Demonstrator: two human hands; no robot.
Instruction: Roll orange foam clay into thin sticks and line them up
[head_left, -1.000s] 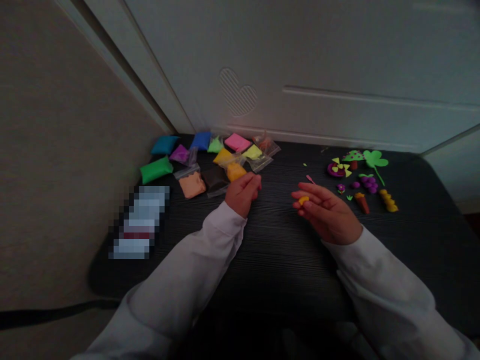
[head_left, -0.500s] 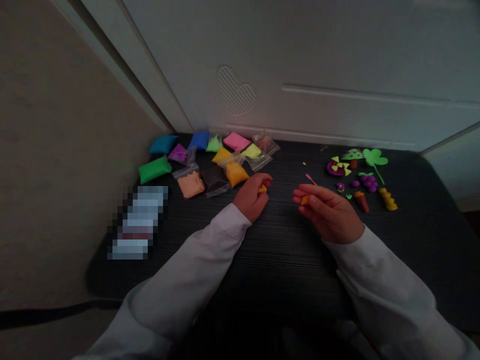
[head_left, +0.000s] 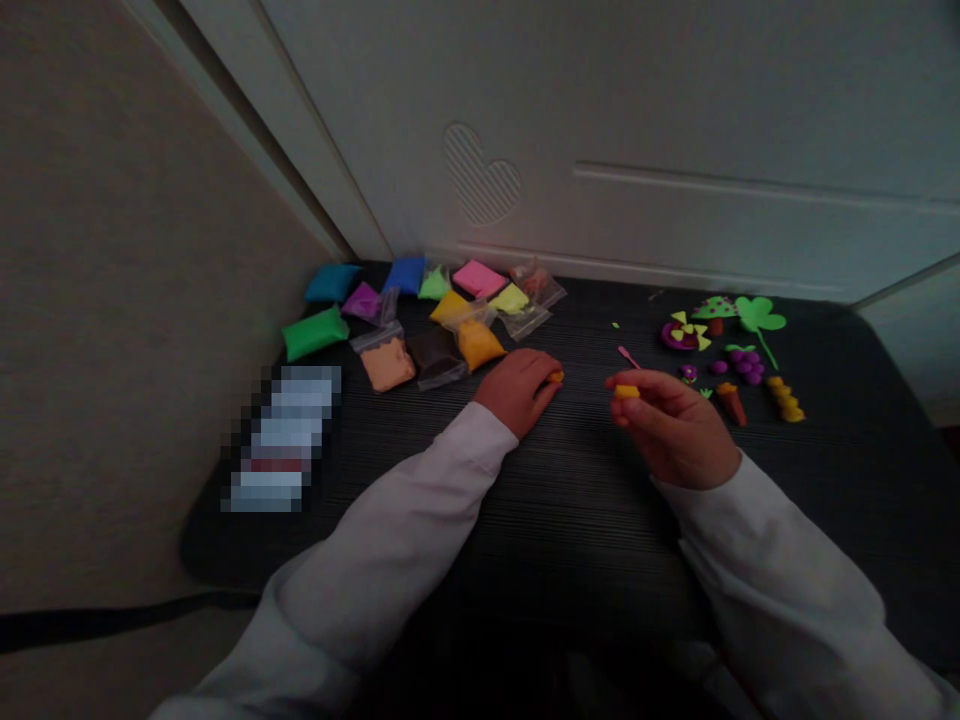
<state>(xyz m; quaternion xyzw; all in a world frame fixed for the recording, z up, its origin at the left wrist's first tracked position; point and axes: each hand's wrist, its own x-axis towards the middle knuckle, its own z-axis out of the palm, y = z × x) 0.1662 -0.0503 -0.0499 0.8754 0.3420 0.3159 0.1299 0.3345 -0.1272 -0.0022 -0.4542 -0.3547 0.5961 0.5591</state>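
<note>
My left hand [head_left: 519,392] rests low over the black table, palm down. Its fingertips and thumb are closed on a small lump of orange clay [head_left: 555,377], mostly hidden by the fingers. Apart from it on the right, my right hand [head_left: 679,428] pinches a short orange clay piece [head_left: 627,392] between thumb and fingers. A bag of orange clay [head_left: 480,343] lies just beyond the left hand. Past the right fingertips is a small pink tool [head_left: 627,356] on the table.
Several clay packets, among them green [head_left: 315,334], peach [head_left: 387,362] and pink [head_left: 478,279], lie at the back left. A blurred-out flat object [head_left: 285,438] is at the left edge. Finished clay shapes, including purple grapes [head_left: 747,366] and a green clover [head_left: 760,315], sit at right.
The left hand has shifted slightly right and its fingers have turned further down over the clay. In the right hand, the orange piece now shows more between the fingertips.
</note>
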